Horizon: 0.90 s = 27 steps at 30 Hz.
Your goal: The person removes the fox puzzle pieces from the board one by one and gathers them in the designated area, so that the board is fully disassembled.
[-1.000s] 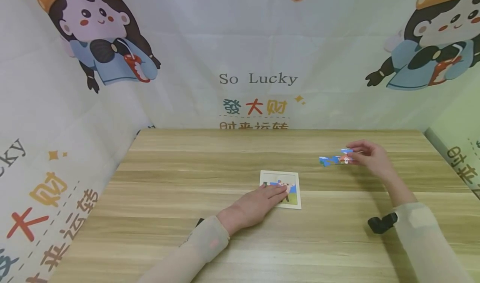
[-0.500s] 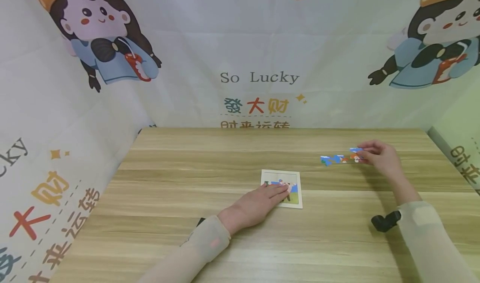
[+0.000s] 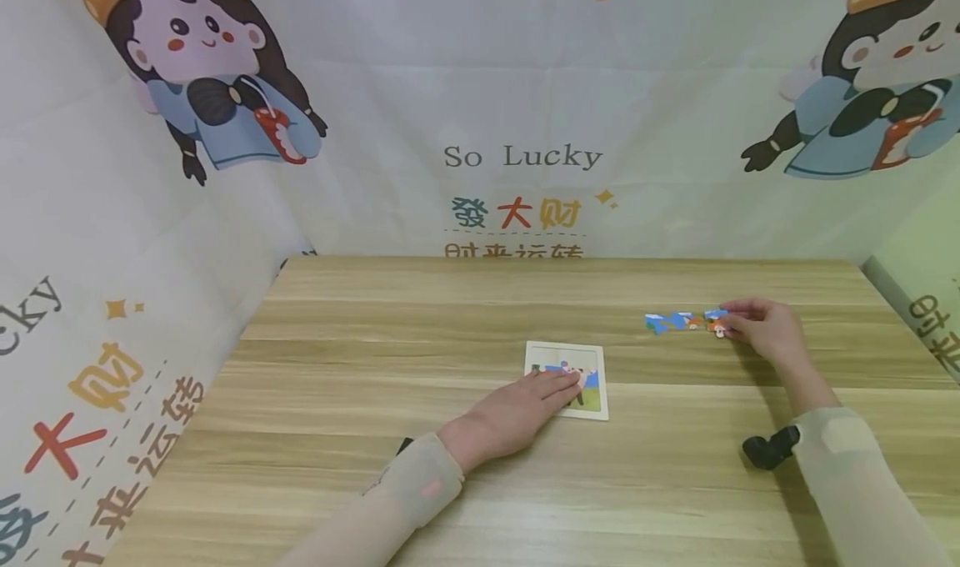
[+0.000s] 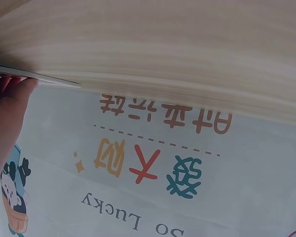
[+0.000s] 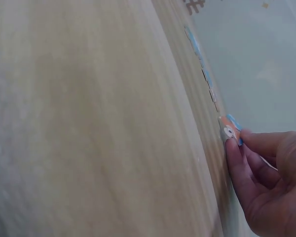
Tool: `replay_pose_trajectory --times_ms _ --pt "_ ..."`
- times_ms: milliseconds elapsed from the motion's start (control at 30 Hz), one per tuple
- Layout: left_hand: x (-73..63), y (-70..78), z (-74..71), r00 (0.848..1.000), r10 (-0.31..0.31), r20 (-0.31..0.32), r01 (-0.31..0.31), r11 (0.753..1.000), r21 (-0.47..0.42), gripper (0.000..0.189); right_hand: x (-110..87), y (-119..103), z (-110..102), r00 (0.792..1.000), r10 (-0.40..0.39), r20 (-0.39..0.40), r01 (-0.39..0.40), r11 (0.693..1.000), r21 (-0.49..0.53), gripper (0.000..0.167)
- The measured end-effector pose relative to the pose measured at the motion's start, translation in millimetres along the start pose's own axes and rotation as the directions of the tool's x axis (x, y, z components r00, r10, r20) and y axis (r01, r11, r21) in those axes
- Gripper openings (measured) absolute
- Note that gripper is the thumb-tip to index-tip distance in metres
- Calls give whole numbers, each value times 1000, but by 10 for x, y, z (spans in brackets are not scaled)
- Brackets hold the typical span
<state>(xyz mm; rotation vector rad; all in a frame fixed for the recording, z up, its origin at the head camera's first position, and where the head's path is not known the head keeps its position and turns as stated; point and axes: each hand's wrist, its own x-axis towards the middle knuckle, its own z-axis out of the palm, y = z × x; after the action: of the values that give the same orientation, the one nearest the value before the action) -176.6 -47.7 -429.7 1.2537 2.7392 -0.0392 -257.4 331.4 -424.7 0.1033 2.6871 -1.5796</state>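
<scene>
In the head view, my left hand lies with straight fingers over a small white-framed jigsaw board, covering its lower left part. The board shows a cartoon animal, blue sky and green grass. From the left wrist, only the board's thin edge shows by the fingers. Farther back on the right, my right hand pinches a blue and orange jigsaw piece between thumb and fingers. To its left lies a short row of joined-looking blue pieces, a small gap between. The right wrist view shows the held piece tilted up, close over the tabletop.
Both hands work over a wood-grain table. A printed cloth hangs behind the table's far edge and along the left side. Black wrist-camera mounts show at both cuffs, the right mount most plainly.
My right hand has carried the pinched piece to the right, off the row's end, then slightly lower toward the table. My left hand has stayed on the board.
</scene>
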Motion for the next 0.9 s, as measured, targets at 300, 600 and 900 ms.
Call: replay_pose_trajectory --times_ms 300,600,900 --pt "7 26 12 1000 -12 1 12 1000 11 52 -12 -47 20 997 -27 -79 9 973 -231 35" --pt "32 66 38 999 -41 -33 43 997 63 49 -97 -158 62 990 -93 -107 48 929 -368 33" --pt "42 101 56 993 -19 -113 28 997 78 47 -147 -337 253 990 -126 -57 101 939 -330 35"
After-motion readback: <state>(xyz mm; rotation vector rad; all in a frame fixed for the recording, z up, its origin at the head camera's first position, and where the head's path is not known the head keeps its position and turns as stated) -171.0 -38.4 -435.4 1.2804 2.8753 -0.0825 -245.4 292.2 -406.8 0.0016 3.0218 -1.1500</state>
